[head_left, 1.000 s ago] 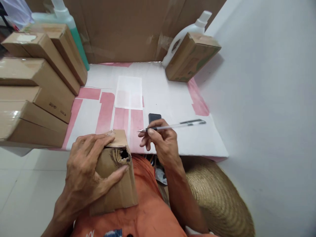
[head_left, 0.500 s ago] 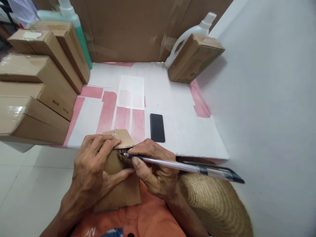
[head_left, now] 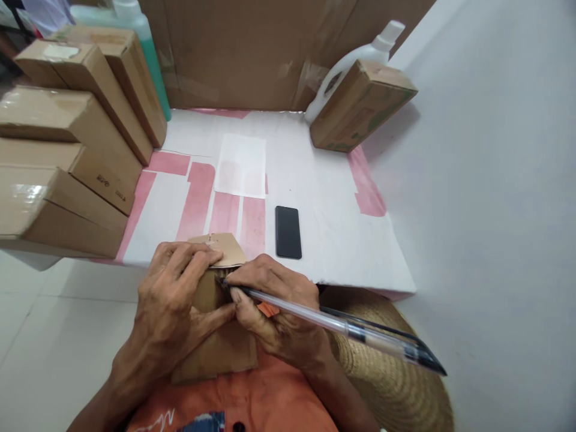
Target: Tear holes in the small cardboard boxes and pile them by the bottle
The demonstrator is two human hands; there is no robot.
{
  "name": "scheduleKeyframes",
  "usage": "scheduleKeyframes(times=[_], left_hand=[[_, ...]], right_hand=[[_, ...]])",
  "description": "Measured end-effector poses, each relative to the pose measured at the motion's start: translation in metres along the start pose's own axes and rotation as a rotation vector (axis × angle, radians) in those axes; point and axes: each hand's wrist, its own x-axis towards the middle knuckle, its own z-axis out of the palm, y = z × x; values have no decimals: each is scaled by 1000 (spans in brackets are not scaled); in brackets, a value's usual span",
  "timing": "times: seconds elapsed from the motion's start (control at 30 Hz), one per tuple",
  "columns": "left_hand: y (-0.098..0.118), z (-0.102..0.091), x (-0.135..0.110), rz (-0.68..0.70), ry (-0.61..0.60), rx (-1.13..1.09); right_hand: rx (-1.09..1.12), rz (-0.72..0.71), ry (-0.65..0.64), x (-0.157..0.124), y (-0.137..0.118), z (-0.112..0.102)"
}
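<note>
A small brown cardboard box (head_left: 216, 354) rests on my lap against an orange shirt. My left hand (head_left: 173, 306) is wrapped round its top and side, thumb pressed across the front. My right hand (head_left: 274, 309) is closed on a clear ballpoint pen (head_left: 342, 327). The pen's tip sits at the torn spot near the box's top edge, between my two hands. The torn hole itself is mostly hidden by my fingers.
A black phone (head_left: 288, 231) lies on the white and pink sheet (head_left: 324, 198) in front of me. Stacked cardboard boxes (head_left: 67, 156) stand at left, a tilted box (head_left: 360, 108) and white bottle (head_left: 346, 66) at back right. A straw hat (head_left: 396, 366) lies beside my right arm.
My right hand came back from above the phone with the pen and set its tip at the torn hole in the box. My left hand stayed on the box.
</note>
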Motion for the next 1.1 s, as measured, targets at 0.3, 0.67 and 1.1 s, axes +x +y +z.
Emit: scheduleKeyframes(times=[0.3,0.67,1.1], left_hand=[[-1,1,-2,-25,-13,-9],[-3,1,-1,-18,-18,6],[-5,2,-2,14,16,22]], right_hand=[[-67,50,-124,1,-8,-12],[-77,107,-166,-6,-5,-23],[-8,384,70,0,31,-47]])
